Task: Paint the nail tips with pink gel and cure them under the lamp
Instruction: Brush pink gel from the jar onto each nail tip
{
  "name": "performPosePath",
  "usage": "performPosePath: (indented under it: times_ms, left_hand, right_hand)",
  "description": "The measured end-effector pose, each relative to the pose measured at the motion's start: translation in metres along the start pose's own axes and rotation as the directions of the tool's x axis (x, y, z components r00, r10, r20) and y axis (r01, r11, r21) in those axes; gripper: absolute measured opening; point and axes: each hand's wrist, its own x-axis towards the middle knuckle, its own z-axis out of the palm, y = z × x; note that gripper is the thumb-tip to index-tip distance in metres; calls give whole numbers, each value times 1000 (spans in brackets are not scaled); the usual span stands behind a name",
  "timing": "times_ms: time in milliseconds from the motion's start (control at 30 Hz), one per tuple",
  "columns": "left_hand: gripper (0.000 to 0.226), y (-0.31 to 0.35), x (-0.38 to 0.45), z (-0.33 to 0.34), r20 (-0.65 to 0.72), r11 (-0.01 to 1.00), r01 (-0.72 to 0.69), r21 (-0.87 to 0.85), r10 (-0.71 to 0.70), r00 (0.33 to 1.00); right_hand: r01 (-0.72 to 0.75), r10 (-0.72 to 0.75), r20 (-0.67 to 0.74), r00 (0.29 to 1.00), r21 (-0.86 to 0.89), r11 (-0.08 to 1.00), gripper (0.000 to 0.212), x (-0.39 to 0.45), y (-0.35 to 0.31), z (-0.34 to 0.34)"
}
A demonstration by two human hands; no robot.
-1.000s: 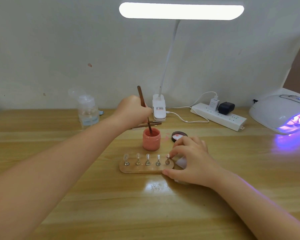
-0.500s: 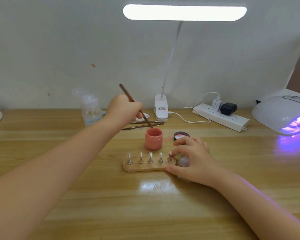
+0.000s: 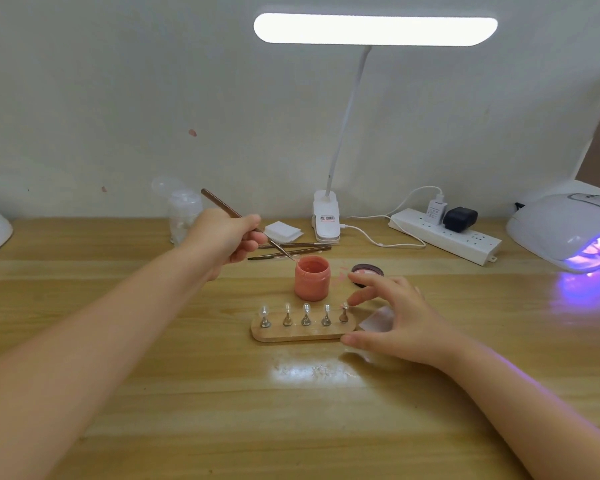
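An open pink gel jar (image 3: 312, 278) stands mid-table behind a wooden holder (image 3: 302, 333) carrying several clear nail tips on metal stands (image 3: 306, 314). My left hand (image 3: 227, 236) grips a thin brown brush (image 3: 245, 223), its tip hovering at the jar's left rim. My right hand (image 3: 392, 315) hovers by the holder's right end with fingers spread; a fingertip sits beside the rightmost nail tip (image 3: 344, 311) and the thumb lies at the holder's corner. The jar's dark lid (image 3: 367, 270) lies behind my right hand. The curing lamp (image 3: 568, 230) glows purple at the far right.
Two spare brushes (image 3: 291, 250) and a stack of white pads (image 3: 282, 232) lie behind the jar. A clip-on desk lamp (image 3: 326, 220), a power strip (image 3: 444, 235) with plugs, a clear bottle (image 3: 184, 216) and a white paper piece (image 3: 376, 320) are also on the wooden table.
My left hand lifted the brush out of the jar and tilted it; its tip now sits at the jar's left rim. My right hand's fingers spread apart, away from the rightmost stand.
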Motion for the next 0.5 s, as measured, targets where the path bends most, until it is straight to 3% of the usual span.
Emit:
performPosePath:
  times_ms: [133,233,367,500]
  left_hand:
    - [15,-1,-4,-2,61,991,18,-132,-10,998]
    - [14,-6,-7,5,119,989,60,-134,-44,992]
    - [14,-13,-8,2,52,987,97,-126,-91,994]
    - [12,-14,-10,-9,54,966,100,-237,-90,995]
  right_hand:
    - [17,-18,-31,999,-11,1000,87,1,-3,7]
    - [29,-32,-68,997,-41,999,81,1,-4,9]
    - [29,-33,-79,996,-48,998,81,1,-4,8]
    - [35,-40,-83,996,-53,998,80,1,-5,9]
